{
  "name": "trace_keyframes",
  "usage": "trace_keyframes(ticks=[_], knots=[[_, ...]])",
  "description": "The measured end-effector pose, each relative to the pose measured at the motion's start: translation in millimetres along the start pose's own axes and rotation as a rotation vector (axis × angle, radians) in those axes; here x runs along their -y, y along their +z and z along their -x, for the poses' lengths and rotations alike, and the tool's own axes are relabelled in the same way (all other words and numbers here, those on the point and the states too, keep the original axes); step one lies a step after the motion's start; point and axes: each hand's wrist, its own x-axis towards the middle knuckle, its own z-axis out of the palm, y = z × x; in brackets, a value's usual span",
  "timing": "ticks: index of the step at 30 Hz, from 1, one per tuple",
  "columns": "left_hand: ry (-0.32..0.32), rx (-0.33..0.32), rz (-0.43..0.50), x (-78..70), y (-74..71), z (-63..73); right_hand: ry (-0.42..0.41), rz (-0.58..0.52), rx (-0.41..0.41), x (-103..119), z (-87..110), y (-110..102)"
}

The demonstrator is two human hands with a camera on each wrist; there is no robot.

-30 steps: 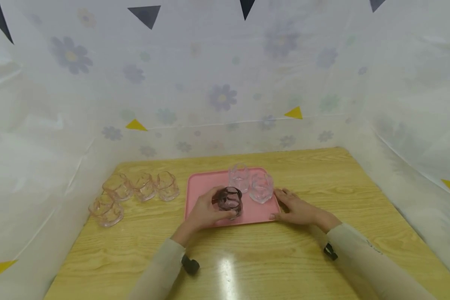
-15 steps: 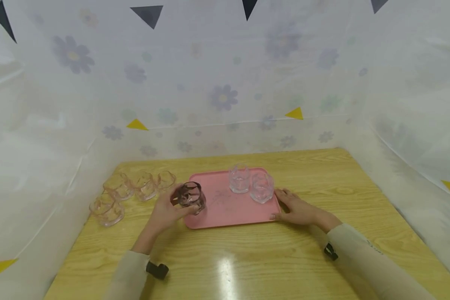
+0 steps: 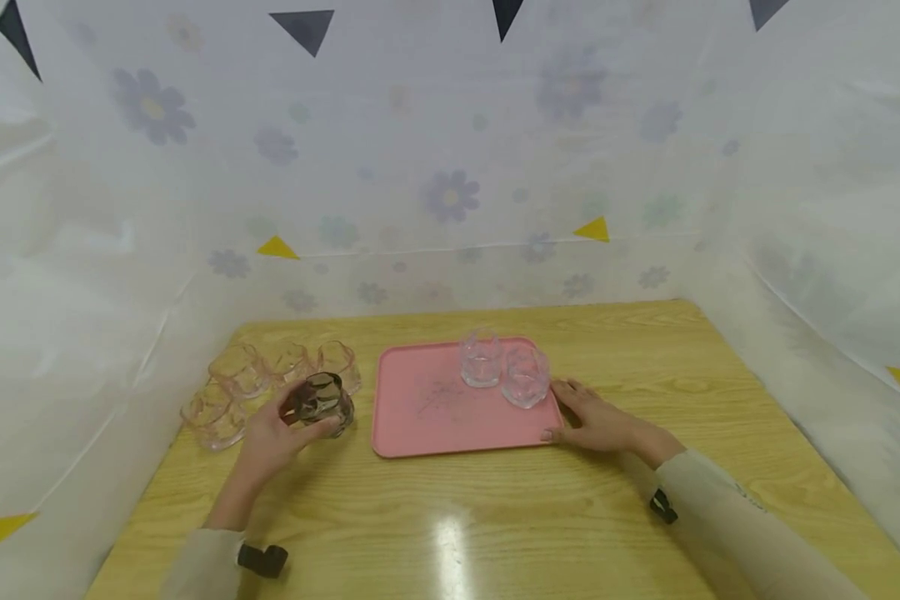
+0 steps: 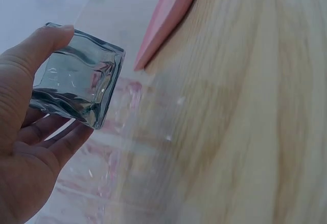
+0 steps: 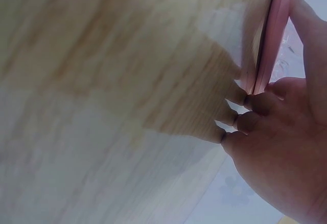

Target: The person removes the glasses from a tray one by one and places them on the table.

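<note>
My left hand point(image 3: 270, 437) grips a dark smoky glass point(image 3: 327, 407) around its side, over the table left of the pink tray point(image 3: 420, 437). In the left wrist view the glass point(image 4: 84, 73) is tilted, with the thumb across one side and the fingers beneath. My right hand point(image 3: 596, 421) rests at the tray's right edge, thumb by the near corner and fingers spread along the side. In the right wrist view the thumb touches the tray rim point(image 5: 278, 24), while several fingertips meet the tabletop. Two clear glasses point(image 3: 482, 367) stand at the tray's right end.
Several pink-tinted glasses point(image 3: 213, 421) stand grouped at the table's left, close beyond my left hand. A wooden table point(image 3: 450, 517) lies under everything. White flower-printed sheeting point(image 3: 450, 167) encloses its back and sides.
My left hand has carried the smoky glass leftward, from over the tray to over the table beside the pink-tinted glasses. The right hand and the tray have stayed in place.
</note>
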Motion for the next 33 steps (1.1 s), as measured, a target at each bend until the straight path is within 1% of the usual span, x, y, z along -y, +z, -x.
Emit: trace_keyframes(ticks=[4,9,13,18,22,28,33], knots=[[-0.02,-0.015,-0.039,8.8,-11.4,3.1,0.0,0.002,-0.004,0,0.7,-1],[-0.061,-0.039,-0.083,16.3,-22.9,5.4,-0.004,-0.001,-0.006,0,0.8,-1],[-0.074,-0.087,-0.114,20.3,-28.0,7.6,-0.005,-0.006,-0.006,1,0.6,0],[-0.059,-0.17,-0.13,24.2,-30.3,9.3,-0.013,-0.008,-0.006,1,0.5,0],[-0.054,-0.213,-0.126,26.2,-30.1,9.6,-0.017,-0.008,-0.012,0,1.0,0],[-0.061,-0.256,-0.131,28.5,-28.8,6.7,-0.014,0.003,-0.013,-2,0.0,1],[-0.08,-0.277,-0.091,30.7,-27.6,5.3,-0.016,-0.002,-0.015,-3,-0.4,2]])
